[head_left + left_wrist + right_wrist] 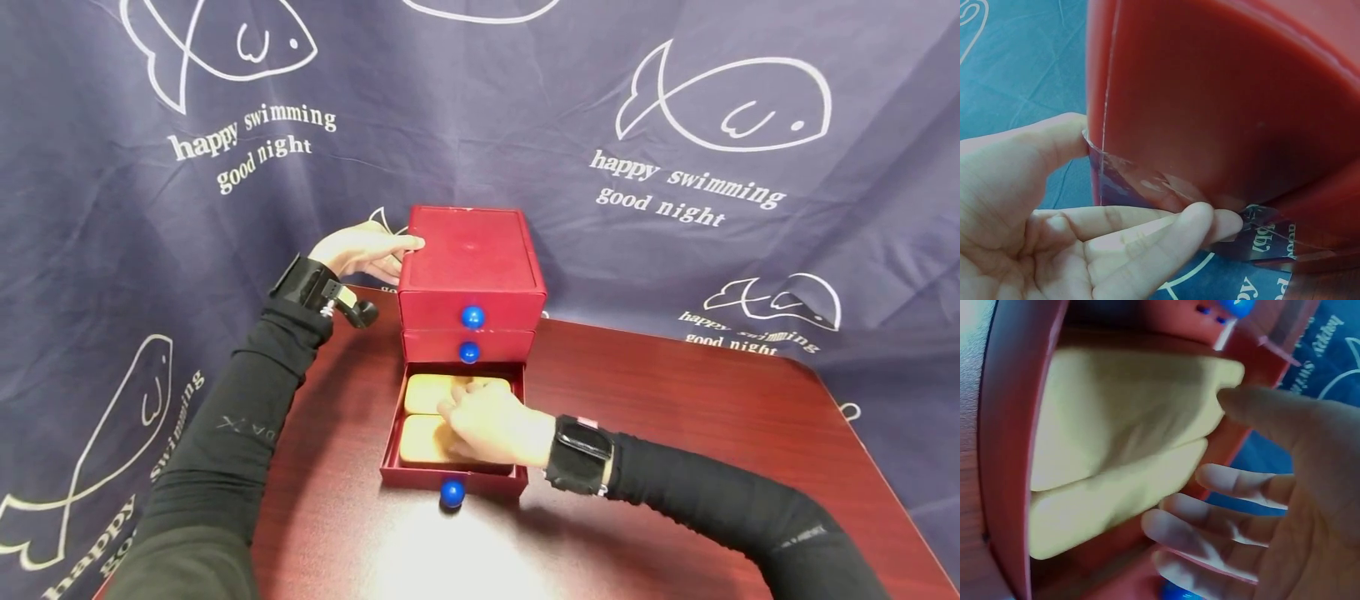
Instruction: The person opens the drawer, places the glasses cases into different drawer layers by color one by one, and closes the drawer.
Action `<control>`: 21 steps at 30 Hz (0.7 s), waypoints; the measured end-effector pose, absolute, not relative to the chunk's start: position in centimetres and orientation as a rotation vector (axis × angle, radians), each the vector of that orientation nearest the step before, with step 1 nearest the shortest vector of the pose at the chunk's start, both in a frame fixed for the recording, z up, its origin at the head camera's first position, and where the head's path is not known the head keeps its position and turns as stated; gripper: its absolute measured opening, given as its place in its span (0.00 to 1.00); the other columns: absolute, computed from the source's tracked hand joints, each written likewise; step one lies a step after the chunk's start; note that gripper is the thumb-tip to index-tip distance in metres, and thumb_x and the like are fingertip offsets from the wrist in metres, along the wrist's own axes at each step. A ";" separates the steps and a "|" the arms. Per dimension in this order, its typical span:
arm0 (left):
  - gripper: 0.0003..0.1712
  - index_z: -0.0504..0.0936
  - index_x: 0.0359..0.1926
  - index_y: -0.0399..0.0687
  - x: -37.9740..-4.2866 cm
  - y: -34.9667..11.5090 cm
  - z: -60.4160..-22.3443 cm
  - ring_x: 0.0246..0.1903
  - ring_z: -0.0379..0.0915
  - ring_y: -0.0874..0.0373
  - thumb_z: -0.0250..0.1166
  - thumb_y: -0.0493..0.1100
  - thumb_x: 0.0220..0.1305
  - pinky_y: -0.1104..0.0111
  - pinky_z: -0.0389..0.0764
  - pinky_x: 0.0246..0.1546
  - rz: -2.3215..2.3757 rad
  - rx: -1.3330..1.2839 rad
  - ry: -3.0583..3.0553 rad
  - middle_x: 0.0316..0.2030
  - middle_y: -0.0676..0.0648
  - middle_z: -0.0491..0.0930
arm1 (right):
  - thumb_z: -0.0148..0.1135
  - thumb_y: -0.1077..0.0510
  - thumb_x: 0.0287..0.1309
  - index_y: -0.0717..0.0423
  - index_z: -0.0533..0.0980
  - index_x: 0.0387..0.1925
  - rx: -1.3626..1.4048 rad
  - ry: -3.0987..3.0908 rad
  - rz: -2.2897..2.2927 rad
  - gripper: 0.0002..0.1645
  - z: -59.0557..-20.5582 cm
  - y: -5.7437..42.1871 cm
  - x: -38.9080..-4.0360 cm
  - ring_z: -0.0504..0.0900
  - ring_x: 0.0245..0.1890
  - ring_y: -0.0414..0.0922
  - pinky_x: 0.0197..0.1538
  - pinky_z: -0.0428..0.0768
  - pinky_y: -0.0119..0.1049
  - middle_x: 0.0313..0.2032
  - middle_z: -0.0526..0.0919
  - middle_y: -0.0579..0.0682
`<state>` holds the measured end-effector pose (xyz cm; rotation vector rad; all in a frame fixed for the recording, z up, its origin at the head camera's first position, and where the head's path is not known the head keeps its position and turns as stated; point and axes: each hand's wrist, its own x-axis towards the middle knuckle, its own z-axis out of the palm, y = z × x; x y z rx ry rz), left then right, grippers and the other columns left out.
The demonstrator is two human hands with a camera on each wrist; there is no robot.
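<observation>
A red drawer cabinet (pixel 472 250) with blue knobs stands on the table. My left hand (pixel 366 250) is at its upper left edge, thumb on the top, fingers against the side. Up close, that hand's fingers (pixel 1191 231) are loosely extended along the red wall, touching it near clear tape. The bottom drawer (pixel 420 478) is pulled out and holds two yellow blocks with rounded corners, a rear one (pixel 431 392) and a front one (pixel 423 442). My right hand (pixel 495 423) is over them, its thumb (pixel 1260 406) at a block's corner and its fingers spread apart.
The upper knob (pixel 473 317) and middle knob (pixel 469 352) are on pushed-in drawers. The lowest knob (pixel 452 493) sticks out toward the front of the reddish-brown table (pixel 637 400). A blue curtain (pixel 480 125) with fish drawings hangs close behind the cabinet.
</observation>
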<state>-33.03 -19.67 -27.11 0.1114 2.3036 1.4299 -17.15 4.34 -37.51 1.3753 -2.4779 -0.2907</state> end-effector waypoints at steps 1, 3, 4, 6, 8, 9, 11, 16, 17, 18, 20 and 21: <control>0.30 0.71 0.54 0.34 -33.0 -19.6 -27.1 0.39 0.81 0.50 0.58 0.55 0.62 0.54 0.74 0.50 1.433 0.105 2.301 0.39 0.41 0.82 | 0.62 0.38 0.48 0.50 0.72 0.31 1.360 -2.404 -0.273 0.21 -37.5 4.5 -16.8 0.72 0.26 0.45 0.20 0.70 0.33 0.28 0.74 0.48; 0.31 0.72 0.53 0.33 -33.0 -19.6 -27.0 0.39 0.81 0.50 0.58 0.55 0.61 0.53 0.74 0.50 1.431 0.098 2.300 0.38 0.41 0.82 | 0.62 0.39 0.50 0.50 0.71 0.31 1.336 -2.287 -0.256 0.20 -37.4 4.7 -16.1 0.72 0.26 0.46 0.21 0.71 0.34 0.27 0.73 0.48; 0.31 0.72 0.53 0.34 -33.0 -19.6 -27.0 0.38 0.81 0.50 0.59 0.56 0.61 0.54 0.74 0.50 1.435 0.091 2.300 0.38 0.42 0.82 | 0.62 0.41 0.50 0.51 0.71 0.31 1.335 -2.254 -0.244 0.19 -37.3 4.7 -15.7 0.71 0.26 0.46 0.23 0.70 0.35 0.28 0.73 0.48; 0.31 0.72 0.53 0.34 -33.0 -19.6 -26.9 0.39 0.81 0.49 0.59 0.56 0.61 0.54 0.75 0.50 1.430 0.092 2.300 0.39 0.41 0.82 | 0.62 0.44 0.51 0.51 0.71 0.33 1.350 -2.215 -0.237 0.17 -37.2 4.9 -14.9 0.71 0.29 0.47 0.28 0.70 0.37 0.31 0.73 0.49; 0.31 0.72 0.54 0.34 -33.0 -19.6 -26.9 0.39 0.80 0.49 0.59 0.56 0.61 0.54 0.74 0.50 1.417 0.098 2.302 0.40 0.41 0.82 | 0.64 0.47 0.49 0.52 0.70 0.35 1.389 -2.186 -0.237 0.17 -37.1 5.1 -14.0 0.71 0.32 0.48 0.33 0.70 0.38 0.34 0.73 0.50; 0.32 0.71 0.54 0.34 -33.0 -19.6 -26.9 0.40 0.80 0.49 0.58 0.56 0.61 0.54 0.74 0.50 1.409 0.106 2.305 0.41 0.40 0.81 | 0.65 0.50 0.48 0.52 0.70 0.36 1.412 -2.176 -0.223 0.16 -37.1 5.3 -13.6 0.71 0.34 0.48 0.35 0.70 0.38 0.35 0.73 0.49; 0.33 0.70 0.56 0.34 -33.0 -19.7 -26.9 0.41 0.80 0.49 0.57 0.57 0.62 0.54 0.74 0.50 1.386 0.126 2.314 0.43 0.39 0.80 | 0.63 0.54 0.46 0.52 0.70 0.38 1.454 -2.134 -0.218 0.16 -37.2 5.6 -12.8 0.72 0.36 0.48 0.37 0.71 0.39 0.36 0.72 0.50; 0.32 0.70 0.56 0.34 -33.0 -19.9 -27.0 0.42 0.79 0.49 0.57 0.56 0.62 0.54 0.74 0.51 1.376 0.137 2.338 0.45 0.38 0.79 | 0.50 0.59 0.46 0.55 0.72 0.44 1.529 -1.981 -0.182 0.19 -37.8 6.1 -11.3 0.72 0.38 0.50 0.37 0.71 0.41 0.38 0.73 0.52; 0.32 0.70 0.55 0.34 -33.0 -19.8 -27.0 0.41 0.79 0.49 0.57 0.56 0.62 0.54 0.74 0.50 1.379 0.131 2.342 0.45 0.38 0.79 | 0.47 0.59 0.47 0.55 0.72 0.44 1.537 -1.946 -0.182 0.19 -37.9 6.1 -11.1 0.73 0.38 0.51 0.37 0.71 0.41 0.38 0.73 0.52; 0.32 0.71 0.55 0.34 -32.9 -19.8 -27.0 0.41 0.80 0.49 0.57 0.56 0.62 0.54 0.74 0.50 1.384 0.128 2.340 0.45 0.38 0.80 | 0.45 0.58 0.49 0.55 0.72 0.44 1.539 -1.913 -0.188 0.19 -38.0 6.2 -10.8 0.73 0.38 0.50 0.36 0.70 0.41 0.38 0.73 0.52; 0.32 0.71 0.54 0.34 -32.9 -19.8 -27.0 0.41 0.80 0.49 0.57 0.57 0.62 0.54 0.74 0.50 1.387 0.121 2.342 0.44 0.38 0.80 | 0.41 0.59 0.50 0.54 0.73 0.42 1.539 -1.857 -0.188 0.19 -38.1 6.1 -10.4 0.73 0.36 0.48 0.34 0.70 0.38 0.36 0.74 0.51; 0.32 0.71 0.54 0.34 -32.9 -19.7 -27.1 0.41 0.80 0.49 0.58 0.57 0.61 0.54 0.74 0.50 1.389 0.117 2.340 0.44 0.38 0.80 | 0.39 0.58 0.51 0.54 0.73 0.41 1.540 -1.845 -0.185 0.19 -38.1 6.1 -10.2 0.73 0.35 0.48 0.33 0.70 0.37 0.36 0.74 0.51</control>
